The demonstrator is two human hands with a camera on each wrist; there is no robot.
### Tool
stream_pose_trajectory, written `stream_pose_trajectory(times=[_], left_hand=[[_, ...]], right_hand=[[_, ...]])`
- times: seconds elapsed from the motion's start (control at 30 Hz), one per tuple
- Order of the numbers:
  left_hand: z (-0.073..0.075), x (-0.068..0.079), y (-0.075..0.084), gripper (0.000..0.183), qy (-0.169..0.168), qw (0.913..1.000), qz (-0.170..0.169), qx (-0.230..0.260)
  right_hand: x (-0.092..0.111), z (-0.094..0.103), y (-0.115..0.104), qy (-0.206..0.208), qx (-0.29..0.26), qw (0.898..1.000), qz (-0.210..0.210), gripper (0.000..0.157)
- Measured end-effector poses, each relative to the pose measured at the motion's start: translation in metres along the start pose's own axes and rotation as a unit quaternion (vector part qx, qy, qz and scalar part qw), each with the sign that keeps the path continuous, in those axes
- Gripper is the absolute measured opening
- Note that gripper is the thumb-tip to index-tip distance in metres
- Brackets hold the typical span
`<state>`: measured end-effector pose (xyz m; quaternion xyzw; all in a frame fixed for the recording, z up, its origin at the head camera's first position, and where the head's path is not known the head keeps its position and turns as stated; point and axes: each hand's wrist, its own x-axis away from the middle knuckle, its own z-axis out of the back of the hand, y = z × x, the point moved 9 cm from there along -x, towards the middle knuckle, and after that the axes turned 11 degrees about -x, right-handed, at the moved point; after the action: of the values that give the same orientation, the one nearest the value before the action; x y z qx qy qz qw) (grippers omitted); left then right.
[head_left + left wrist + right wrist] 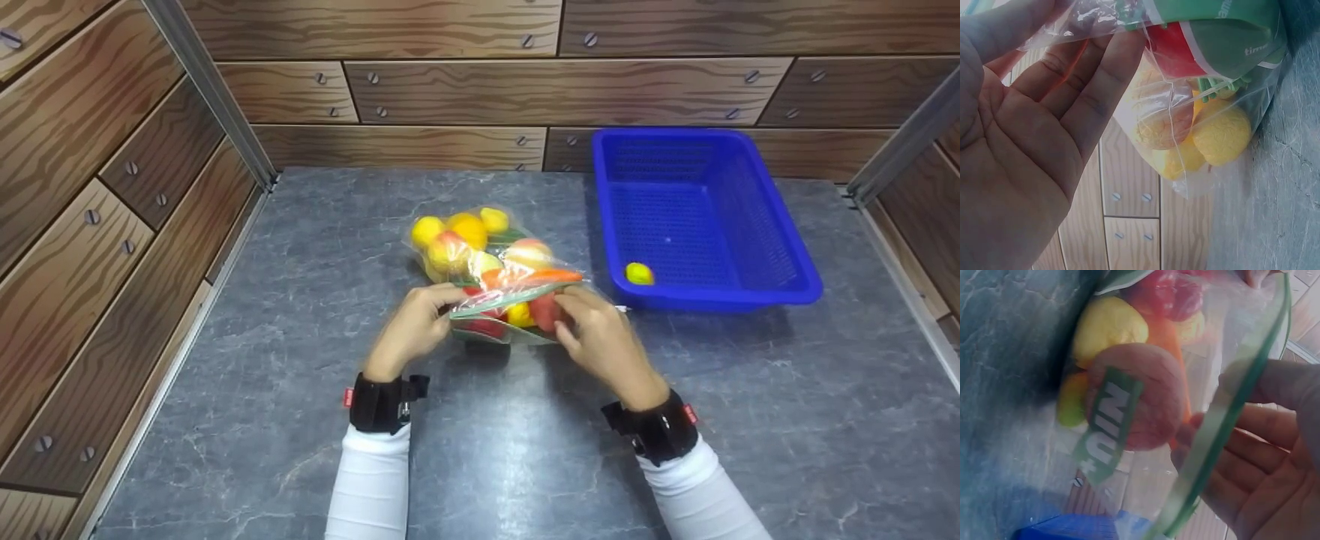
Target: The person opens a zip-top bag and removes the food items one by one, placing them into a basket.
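Grey marbled tabletop [300,300]. Far right, rectangular blue plastic basket [720,298]. Left of it, clear green-sealed plastic bag [517,295], left hand [414,330] and right hand [606,346] each with grip clamped on its near mouth. Inside, round yellow-and-red fruit [450,251]. In basket's near left corner, small yellow ball [639,273].

Head view from above, forward and down; wrist views close, bag [513,299] in all.

Clear bag [504,297], green print [1235,45], left wrist view: I read "time" and, higher up, a cut-off "ame".
Green label [1107,422] on the bag, right wrist view: I made out "NIU" and a plus-like mark.
Red tags [349,397] on wrist straps [377,406]: too small for me to read.
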<state>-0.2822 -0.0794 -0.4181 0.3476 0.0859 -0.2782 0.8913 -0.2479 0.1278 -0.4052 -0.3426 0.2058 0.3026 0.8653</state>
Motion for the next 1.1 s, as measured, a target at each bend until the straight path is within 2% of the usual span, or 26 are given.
stream_pose_trajectory(times=[0.1,0.37,0.53,0.83,1.1], left_hand=[[-0.001,0.000,0.001,0.025,-0.005,1.0000,0.000,0.001],[-0.003,-0.001,0.003,0.027,-0.012,0.9999,-0.006,0.000],[-0.004,-0.001,0.006,0.026,-0.013,0.9997,-0.016,-0.012],[-0.005,-0.001,0.005,0.029,-0.017,0.9994,-0.013,-0.026],[-0.006,-0.001,0.005,0.027,-0.022,0.9995,-0.012,-0.021]], right_hand=[[0.001,0.000,0.004,0.015,0.017,1.000,-0.008,0.034],[0.002,-0.003,0.008,0.025,0.042,0.998,-0.039,0.040],[0.005,-0.011,0.015,-0.002,0.070,0.994,-0.083,0.043],[0.008,-0.024,0.026,-0.045,0.019,0.992,-0.116,0.043],[0.010,-0.033,0.037,-0.076,-0.016,0.986,-0.151,0.038]])
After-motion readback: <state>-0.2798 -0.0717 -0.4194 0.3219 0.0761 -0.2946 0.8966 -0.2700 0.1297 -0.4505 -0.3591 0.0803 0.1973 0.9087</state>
